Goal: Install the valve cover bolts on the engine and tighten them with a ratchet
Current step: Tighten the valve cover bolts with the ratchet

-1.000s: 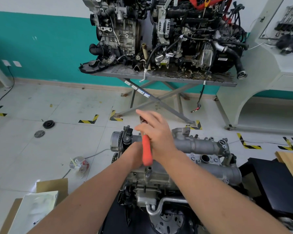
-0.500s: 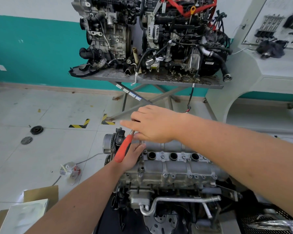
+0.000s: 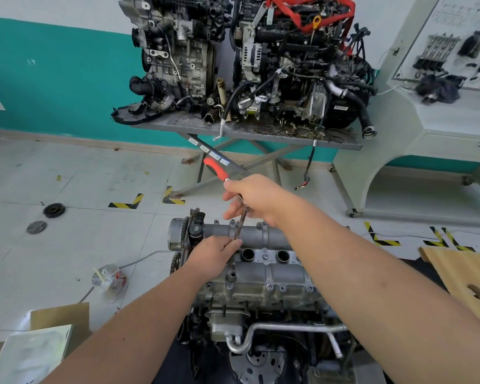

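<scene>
You have one ratchet (image 3: 234,200) in play, its red handle pointing up and away from you and its metal shaft slanting down to the valve cover (image 3: 263,268). Your right hand (image 3: 254,199) grips the shaft partway along, below the red grip, fingers curled round it. Your left hand (image 3: 215,254) rests on the near left end of the cover with its fingers bunched at the ratchet's lower end; whether they pinch the tool's head or a bolt there you cannot tell, since the fingers hide it.

One engine (image 3: 261,295) sits in front of you, low between your forearms. On its cover two open round wells (image 3: 247,254) show just right of your left hand, and four bolt heads (image 3: 269,286) show along the cover's near edge.

Farther off, two more engines (image 3: 247,59) stand side by side on one grey table (image 3: 341,144). Two dark discs (image 3: 53,210) lie on the floor at left, and one crumpled plastic bag (image 3: 108,277) nearer you.
</scene>
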`<act>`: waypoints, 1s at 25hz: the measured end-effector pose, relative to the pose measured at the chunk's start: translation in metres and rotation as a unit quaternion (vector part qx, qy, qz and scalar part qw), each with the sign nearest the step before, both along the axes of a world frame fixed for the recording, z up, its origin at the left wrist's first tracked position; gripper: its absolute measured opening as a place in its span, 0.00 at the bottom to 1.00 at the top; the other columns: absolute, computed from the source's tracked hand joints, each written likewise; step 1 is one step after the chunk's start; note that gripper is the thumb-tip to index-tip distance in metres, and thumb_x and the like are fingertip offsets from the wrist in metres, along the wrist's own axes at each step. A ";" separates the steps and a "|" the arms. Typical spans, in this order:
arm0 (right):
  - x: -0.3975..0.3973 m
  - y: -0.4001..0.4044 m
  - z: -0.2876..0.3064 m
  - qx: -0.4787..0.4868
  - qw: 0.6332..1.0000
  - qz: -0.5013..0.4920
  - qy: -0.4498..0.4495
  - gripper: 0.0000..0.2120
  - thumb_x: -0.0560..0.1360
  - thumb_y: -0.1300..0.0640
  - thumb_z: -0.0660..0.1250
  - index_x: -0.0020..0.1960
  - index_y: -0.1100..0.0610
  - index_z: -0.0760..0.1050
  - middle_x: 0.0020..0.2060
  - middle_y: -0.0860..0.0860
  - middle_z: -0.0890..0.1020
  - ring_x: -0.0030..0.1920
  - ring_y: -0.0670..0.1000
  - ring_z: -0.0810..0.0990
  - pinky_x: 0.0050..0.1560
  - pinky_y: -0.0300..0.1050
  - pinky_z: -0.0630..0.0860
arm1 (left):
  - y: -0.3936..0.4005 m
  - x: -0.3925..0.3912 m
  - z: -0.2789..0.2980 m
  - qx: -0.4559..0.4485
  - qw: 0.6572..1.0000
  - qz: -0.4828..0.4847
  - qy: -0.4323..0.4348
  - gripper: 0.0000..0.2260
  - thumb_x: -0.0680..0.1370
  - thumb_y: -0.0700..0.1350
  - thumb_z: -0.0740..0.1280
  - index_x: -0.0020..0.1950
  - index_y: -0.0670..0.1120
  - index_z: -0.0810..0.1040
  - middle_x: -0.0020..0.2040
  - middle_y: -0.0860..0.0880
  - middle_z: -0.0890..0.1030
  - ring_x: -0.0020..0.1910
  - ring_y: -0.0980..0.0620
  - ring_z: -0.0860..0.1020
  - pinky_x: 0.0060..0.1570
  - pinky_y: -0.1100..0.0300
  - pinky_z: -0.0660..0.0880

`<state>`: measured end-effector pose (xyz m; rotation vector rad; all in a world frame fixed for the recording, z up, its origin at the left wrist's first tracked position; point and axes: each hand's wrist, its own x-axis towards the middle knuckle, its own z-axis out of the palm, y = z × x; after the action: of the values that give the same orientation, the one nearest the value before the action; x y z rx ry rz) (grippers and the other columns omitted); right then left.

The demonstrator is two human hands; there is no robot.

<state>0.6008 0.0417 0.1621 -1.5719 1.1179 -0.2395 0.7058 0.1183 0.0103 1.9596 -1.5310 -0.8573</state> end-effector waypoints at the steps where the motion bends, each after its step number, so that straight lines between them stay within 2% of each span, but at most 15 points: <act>1: -0.002 0.004 -0.002 0.083 0.993 -0.015 -0.079 0.12 0.83 0.51 0.60 0.51 0.60 0.76 0.30 0.52 0.83 0.37 0.51 0.85 0.48 0.48 0.74 | 0.000 -0.001 0.001 -0.004 1.000 -0.004 -0.010 0.20 0.82 0.57 0.61 0.33 0.50 0.71 0.28 0.53 0.72 0.30 0.55 0.72 0.31 0.58 0.64; 3: 0.004 0.016 -0.012 0.148 0.975 -0.029 -0.162 0.07 0.82 0.57 0.63 0.50 0.61 0.74 0.28 0.52 0.81 0.34 0.53 0.84 0.40 0.43 0.79 | 0.001 -0.003 0.000 -0.011 0.999 -0.008 -0.030 0.20 0.82 0.56 0.61 0.31 0.51 0.69 0.29 0.53 0.74 0.31 0.56 0.72 0.30 0.57 0.63; 5: 0.017 0.026 -0.021 0.159 0.968 -0.056 -0.187 0.07 0.82 0.60 0.64 0.46 0.61 0.74 0.24 0.50 0.76 0.26 0.48 0.77 0.33 0.39 0.76 | 0.002 -0.003 -0.001 -0.005 1.000 -0.001 -0.027 0.21 0.82 0.56 0.61 0.31 0.50 0.67 0.27 0.54 0.72 0.28 0.58 0.70 0.29 0.58 0.61; 7: 0.027 0.026 -0.026 0.191 0.939 -0.153 -0.243 0.07 0.82 0.61 0.63 0.44 0.59 0.73 0.23 0.48 0.72 0.23 0.45 0.71 0.32 0.38 0.72 | 0.001 -0.001 0.001 0.011 1.000 0.004 -0.001 0.21 0.82 0.56 0.61 0.30 0.51 0.67 0.23 0.56 0.70 0.24 0.59 0.67 0.28 0.58 0.60; 8: 0.027 0.022 -0.026 0.220 0.902 -0.225 -0.295 0.07 0.82 0.61 0.62 0.45 0.58 0.72 0.23 0.47 0.72 0.24 0.44 0.70 0.32 0.38 0.71 | 0.001 -0.001 0.002 0.014 1.000 0.002 0.010 0.20 0.82 0.55 0.61 0.31 0.51 0.68 0.23 0.56 0.70 0.23 0.60 0.67 0.29 0.57 0.60; 9: 0.025 0.018 -0.027 0.251 0.849 -0.293 -0.360 0.06 0.82 0.61 0.61 0.46 0.58 0.71 0.23 0.47 0.72 0.24 0.44 0.70 0.32 0.38 0.71 | 0.000 0.000 0.003 0.014 1.000 -0.003 0.014 0.19 0.82 0.55 0.61 0.33 0.50 0.71 0.25 0.56 0.72 0.24 0.60 0.67 0.30 0.58 0.61; 10: 0.023 0.016 -0.029 0.274 0.791 -0.342 -0.427 0.06 0.83 0.62 0.60 0.46 0.57 0.70 0.24 0.48 0.72 0.25 0.44 0.70 0.33 0.38 0.71 | -0.001 0.000 0.004 0.014 1.000 -0.008 0.012 0.18 0.82 0.55 0.60 0.36 0.48 0.73 0.27 0.54 0.73 0.26 0.58 0.68 0.30 0.57 0.62; 11: 0.019 0.016 -0.032 0.278 0.751 -0.367 -0.472 0.07 0.82 0.63 0.60 0.46 0.57 0.69 0.25 0.49 0.73 0.26 0.45 0.71 0.35 0.39 0.71 | -0.002 0.000 0.005 0.015 1.000 -0.016 0.007 0.18 0.83 0.55 0.60 0.37 0.46 0.73 0.28 0.53 0.73 0.27 0.56 0.68 0.31 0.57 0.62; 12: 0.015 0.018 -0.037 0.271 0.748 -0.365 -0.484 0.08 0.82 0.64 0.61 0.44 0.57 0.69 0.26 0.49 0.74 0.27 0.45 0.73 0.37 0.39 0.71 | -0.002 0.001 0.005 0.014 1.000 -0.022 0.004 0.19 0.83 0.54 0.60 0.36 0.46 0.71 0.28 0.52 0.71 0.26 0.56 0.67 0.31 0.56 0.61; 14: 0.005 0.026 -0.050 0.248 0.798 -0.293 -0.465 0.11 0.78 0.65 0.65 0.39 0.54 0.71 0.29 0.48 0.77 0.34 0.48 0.78 0.40 0.40 0.69 | -0.001 0.002 0.003 0.011 0.999 -0.033 0.008 0.20 0.82 0.52 0.62 0.33 0.46 0.67 0.26 0.53 0.69 0.25 0.57 0.64 0.30 0.56 0.60; 16: -0.009 0.027 -0.059 0.243 0.832 -0.165 -0.470 0.15 0.72 0.69 0.69 0.37 0.51 0.72 0.36 0.48 0.79 0.45 0.51 0.79 0.43 0.41 0.70 | 0.000 0.002 0.003 0.004 0.999 -0.036 0.018 0.20 0.82 0.51 0.63 0.31 0.46 0.67 0.27 0.53 0.69 0.26 0.56 0.66 0.31 0.56 0.62; 19: -0.027 0.018 -0.063 0.259 0.842 -0.035 -0.471 0.19 0.63 0.75 0.73 0.39 0.51 0.77 0.44 0.52 0.81 0.50 0.55 0.79 0.50 0.45 0.70 | 0.001 0.003 0.003 0.001 0.999 -0.023 0.037 0.22 0.82 0.51 0.64 0.29 0.49 0.66 0.24 0.56 0.70 0.26 0.58 0.66 0.32 0.57 0.63; 21: -0.030 0.013 -0.062 0.256 0.852 -0.012 -0.457 0.19 0.61 0.76 0.75 0.38 0.52 0.80 0.45 0.54 0.82 0.50 0.56 0.79 0.52 0.50 0.69 | 0.002 0.002 0.003 0.004 0.999 -0.024 0.041 0.22 0.82 0.52 0.63 0.30 0.49 0.66 0.24 0.57 0.70 0.26 0.58 0.66 0.32 0.58 0.63; 22: -0.027 0.010 -0.064 0.231 0.860 -0.017 -0.455 0.19 0.63 0.76 0.72 0.37 0.52 0.80 0.44 0.53 0.83 0.50 0.56 0.79 0.52 0.50 0.70 | 0.002 0.002 0.004 0.008 0.999 -0.021 0.043 0.22 0.82 0.53 0.63 0.30 0.49 0.67 0.24 0.57 0.70 0.26 0.59 0.66 0.32 0.58 0.63; 25: -0.012 0.023 -0.064 0.143 0.878 -0.076 -0.450 0.19 0.69 0.74 0.68 0.36 0.49 0.81 0.42 0.51 0.84 0.46 0.52 0.81 0.49 0.45 0.75 | 0.001 0.002 0.006 0.022 0.998 0.004 0.056 0.21 0.82 0.52 0.62 0.32 0.44 0.70 0.26 0.55 0.70 0.27 0.56 0.67 0.33 0.56 0.65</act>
<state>0.5884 0.0651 0.0986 -0.9105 0.4908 -0.7826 0.7081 0.1196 0.0163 1.9128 -1.4520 -0.9867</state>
